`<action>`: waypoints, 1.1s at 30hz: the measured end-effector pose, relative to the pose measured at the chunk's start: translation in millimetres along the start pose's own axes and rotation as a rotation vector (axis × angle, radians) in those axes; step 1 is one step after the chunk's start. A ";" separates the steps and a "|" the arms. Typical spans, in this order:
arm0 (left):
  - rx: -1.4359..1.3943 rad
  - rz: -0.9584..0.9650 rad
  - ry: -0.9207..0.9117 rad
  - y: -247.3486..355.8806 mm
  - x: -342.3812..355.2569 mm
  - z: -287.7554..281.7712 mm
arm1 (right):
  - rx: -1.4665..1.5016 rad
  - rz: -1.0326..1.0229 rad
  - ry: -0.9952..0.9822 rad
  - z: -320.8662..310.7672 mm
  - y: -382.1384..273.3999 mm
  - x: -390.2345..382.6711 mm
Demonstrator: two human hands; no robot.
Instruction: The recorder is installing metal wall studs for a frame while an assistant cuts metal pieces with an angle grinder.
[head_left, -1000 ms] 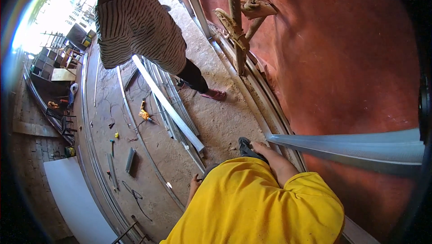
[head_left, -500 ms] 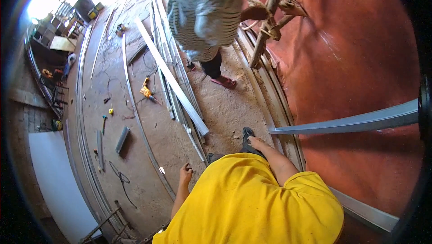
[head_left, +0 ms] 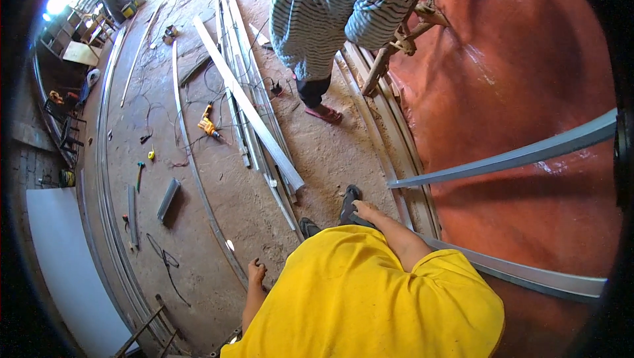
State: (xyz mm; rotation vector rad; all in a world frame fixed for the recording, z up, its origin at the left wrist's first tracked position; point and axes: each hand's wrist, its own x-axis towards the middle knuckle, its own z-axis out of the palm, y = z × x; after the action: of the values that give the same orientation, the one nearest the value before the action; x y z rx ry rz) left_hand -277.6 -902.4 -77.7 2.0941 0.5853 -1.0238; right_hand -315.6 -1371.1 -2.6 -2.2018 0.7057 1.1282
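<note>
My left hand [head_left: 256, 272] hangs beside my yellow shirt over the dirt floor, fingers loosely bent and apart, holding nothing I can see. The long curved metal strip [head_left: 220, 238] lies below and just left of it. My right hand [head_left: 363, 210] hangs in front of my body, loosely open with no object visible in it; it overlaps my dark shoe [head_left: 351, 201] in the view. To its right, a grey metal bar [head_left: 515, 158] stands out across the red-brown wall. Ahead of my feet lies a bundle of long metal profiles with a wide pale one [head_left: 254, 110] on top.
A person in a striped top [head_left: 343, 18] stands ahead, beside a wooden pole frame [head_left: 396, 48]. On the left floor lie a yellow drill [head_left: 209, 124], a hammer [head_left: 139, 176], short metal pieces [head_left: 169, 199], cables and a white sheet [head_left: 63, 246]. Rails [head_left: 380, 140] run along the wall.
The view has shifted slightly, and floor objects appear further left. The person in the striped top has moved right and leans toward the wooden poles. Both my hands still hang without visible objects.
</note>
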 end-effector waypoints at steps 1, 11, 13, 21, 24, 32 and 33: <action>0.006 0.027 -0.003 -0.6 5.9 0.9 | 0.002 -0.014 0.014 8.3 10.0 8.7; -0.020 0.244 -0.101 80.0 10.7 20.7 | 0.060 -0.025 -0.003 24.0 22.2 24.6; -0.032 0.292 -0.112 88.5 11.3 21.4 | 0.052 -0.033 0.013 20.2 21.4 12.1; 0.022 0.314 -0.133 67.8 20.6 3.0 | 0.129 -0.039 -0.015 46.4 44.0 31.0; 0.062 0.280 -0.128 46.6 27.3 -6.8 | 0.148 -0.047 -0.009 62.1 52.5 41.3; 0.023 0.211 -0.071 49.9 12.6 -5.3 | 0.120 -0.006 0.000 54.7 35.5 27.8; 0.014 0.206 -0.069 53.5 10.1 -3.4 | 0.107 -0.014 0.001 53.1 32.9 26.1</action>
State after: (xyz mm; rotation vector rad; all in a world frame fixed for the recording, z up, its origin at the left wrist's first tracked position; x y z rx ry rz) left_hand -235.0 -933.0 -62.8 2.0734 0.3208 -0.9791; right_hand -353.3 -1363.2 -58.3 -2.1144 0.7326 1.0579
